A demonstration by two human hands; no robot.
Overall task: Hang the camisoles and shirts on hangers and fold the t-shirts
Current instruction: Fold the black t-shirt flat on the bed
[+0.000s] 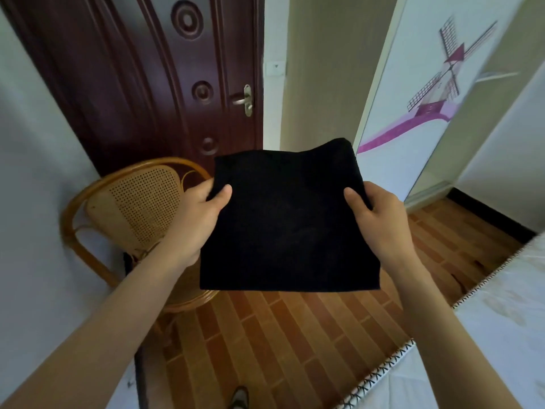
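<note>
Soft, even indoor daylight; no hard shadows. Wide-angle bending is strong: the door (pixel 141 84) and wardrobe (pixel 427 93) lean inward at 11 and 2 o'clock. Motion blur smears the wardrobe edge. The black cloth (pixel 286 219) shows almost no detail. Mild sheen on the floor (pixel 280 335) at 6 o'clock.

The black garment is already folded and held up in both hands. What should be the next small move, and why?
Probably turn right and lay the folded black garment flat on the white bed. The left hand and right hand pinch its sides in mid-air above the floor, so it looks folded and needs a surface.
</note>
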